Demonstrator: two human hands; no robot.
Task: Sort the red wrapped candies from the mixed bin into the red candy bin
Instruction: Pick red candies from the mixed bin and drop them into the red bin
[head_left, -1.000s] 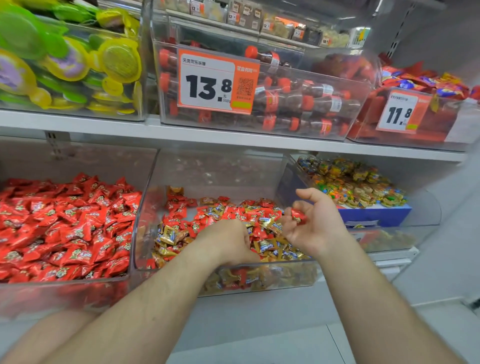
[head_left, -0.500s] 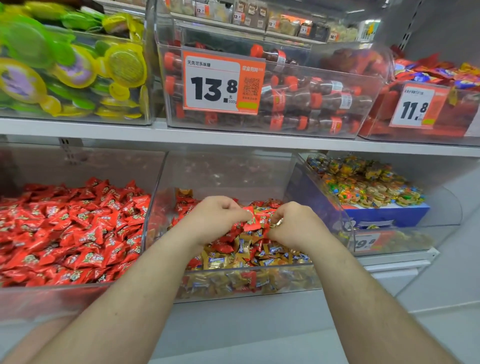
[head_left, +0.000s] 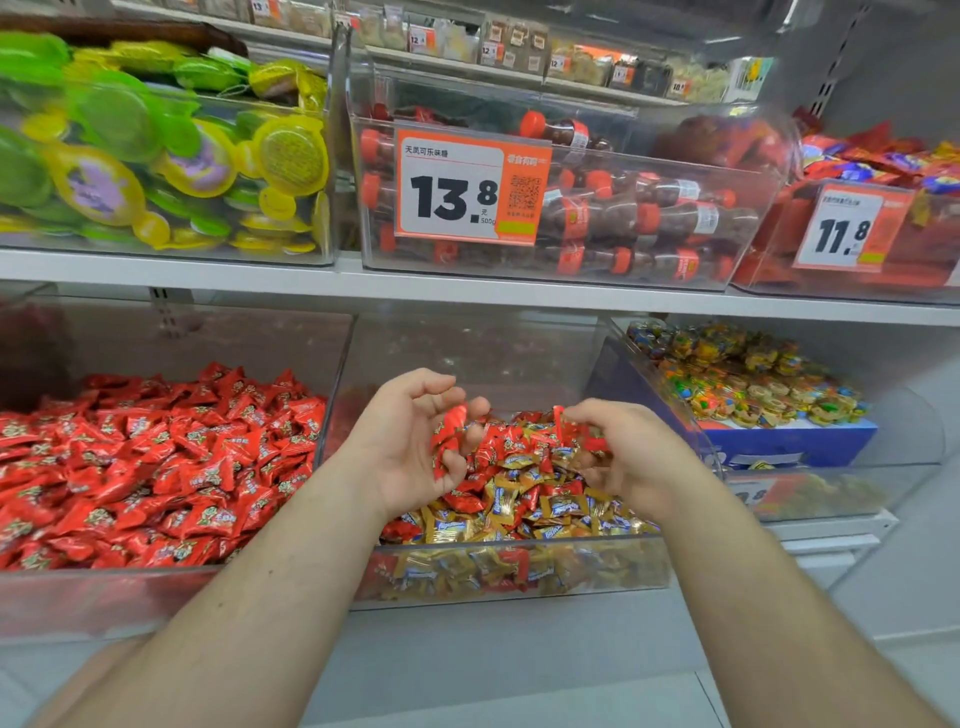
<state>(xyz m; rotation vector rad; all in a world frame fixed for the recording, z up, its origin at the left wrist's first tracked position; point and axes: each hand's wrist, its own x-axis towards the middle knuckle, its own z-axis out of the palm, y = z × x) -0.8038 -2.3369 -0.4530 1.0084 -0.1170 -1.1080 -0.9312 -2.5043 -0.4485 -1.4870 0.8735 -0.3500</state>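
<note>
The left hand (head_left: 410, 441) is hovering over the mixed bin (head_left: 509, 571), palm turned up, and its curled fingers (head_left: 441, 387) are holding red wrapped candies (head_left: 448, 434) in the palm. The topmost candy is lying with its long axis almost upright, one end pointing up toward the fingertips. The right hand (head_left: 631, 457) is pinching another red candy (head_left: 571, 427) between thumb and fingers, just above the pile; its direction is too blurred to tell. The red candy bin (head_left: 156, 597) is standing just beside, on the left, on the same shelf.
</note>
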